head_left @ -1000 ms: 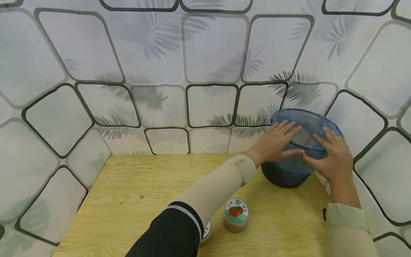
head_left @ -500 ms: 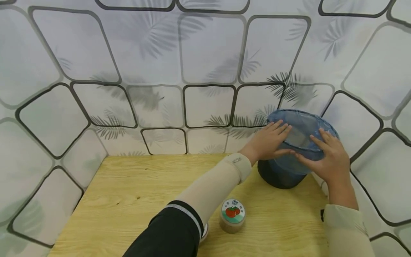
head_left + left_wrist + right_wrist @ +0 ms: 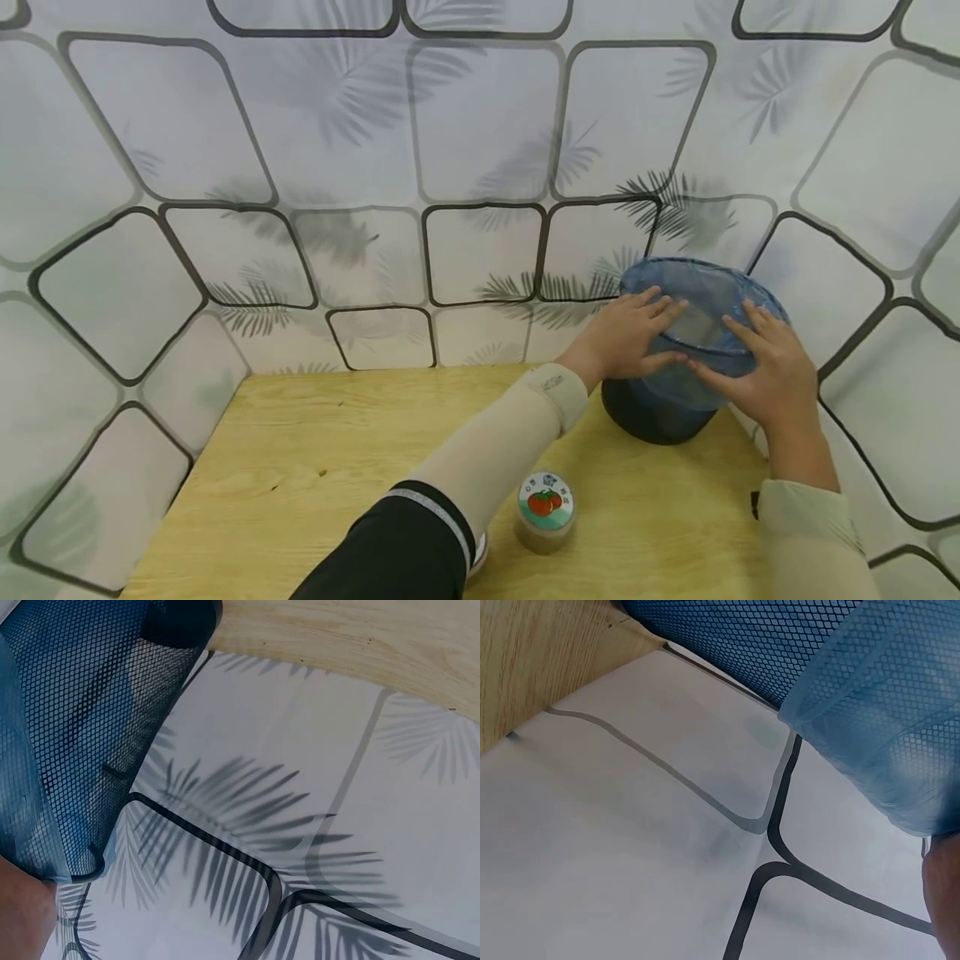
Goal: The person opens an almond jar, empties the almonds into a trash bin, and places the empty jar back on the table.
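Observation:
A dark mesh wastebasket [image 3: 652, 419] stands at the table's back right corner, a translucent blue bin bag [image 3: 693, 275] lining it and folded out over its rim. My left hand [image 3: 622, 337] lies on the near left of the rim, fingers straight over the opening. On the near right side, my right hand [image 3: 776, 367] touches the bag with spread fingers. Both thumbs point toward each other at the front rim. The left wrist view shows the basket's mesh [image 3: 75, 697] beside a bit of hand; in the right wrist view the bag [image 3: 900, 727] hangs over the mesh.
A short round tan item [image 3: 545, 512] with a tomato label on top stands on the wooden table [image 3: 337, 467]. A second round item [image 3: 480, 554] is mostly hidden by my left sleeve. Patterned walls [image 3: 487, 125] enclose the table behind and at both sides.
The whole head view has shifted slightly, moving everything a little left. Both hands stay at the rim of the basket, with almost no change in their fingers.

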Available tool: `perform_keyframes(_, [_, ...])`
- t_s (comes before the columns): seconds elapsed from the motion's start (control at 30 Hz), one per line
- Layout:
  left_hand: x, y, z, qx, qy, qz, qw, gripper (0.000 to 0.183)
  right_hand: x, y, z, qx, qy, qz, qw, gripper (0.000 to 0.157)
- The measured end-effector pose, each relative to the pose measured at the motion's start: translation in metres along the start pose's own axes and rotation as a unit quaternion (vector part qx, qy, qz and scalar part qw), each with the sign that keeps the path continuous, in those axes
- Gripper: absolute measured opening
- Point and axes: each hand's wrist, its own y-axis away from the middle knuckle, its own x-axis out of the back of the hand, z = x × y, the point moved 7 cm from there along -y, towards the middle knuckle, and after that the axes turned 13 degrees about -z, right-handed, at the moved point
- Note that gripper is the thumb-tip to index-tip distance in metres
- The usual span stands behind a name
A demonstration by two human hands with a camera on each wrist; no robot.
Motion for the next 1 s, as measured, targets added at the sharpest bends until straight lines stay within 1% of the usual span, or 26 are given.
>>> perform_keyframes(0.1, [-0.002,0.001,0.001,-0.008,0.0,0.005,1.0,0.082,-0.001,0.001,-0.001,-0.008,0.005,-0.008,1.0,0.095])
perform_keyframes(0.23, [-0.004,0.003,0.001,-0.017,-0.001,0.01,0.9998,0.08,-0.003,0.004,-0.002,-0.004,0.007,-0.006,1.0,0.097])
perform_keyframes(0.43, [-0.003,0.005,0.0,-0.011,0.005,0.018,0.9998,0.081,0.001,0.0,-0.006,0.014,0.01,0.004,1.0,0.096])
perform_keyframes(0.7, [-0.002,0.006,0.001,-0.006,0.002,0.031,0.9995,0.081,0.003,-0.004,-0.009,0.012,0.017,-0.018,1.0,0.094])
perform_keyframes(0.87, [-0.002,0.011,-0.001,-0.004,-0.004,0.037,0.9993,0.081,0.002,-0.005,-0.013,0.012,0.017,-0.025,0.999,0.094])
perform_keyframes(1.0, [-0.003,0.015,-0.004,-0.001,0.003,0.04,0.9992,0.082,-0.002,-0.006,-0.014,0.003,0.018,-0.039,0.999,0.094])
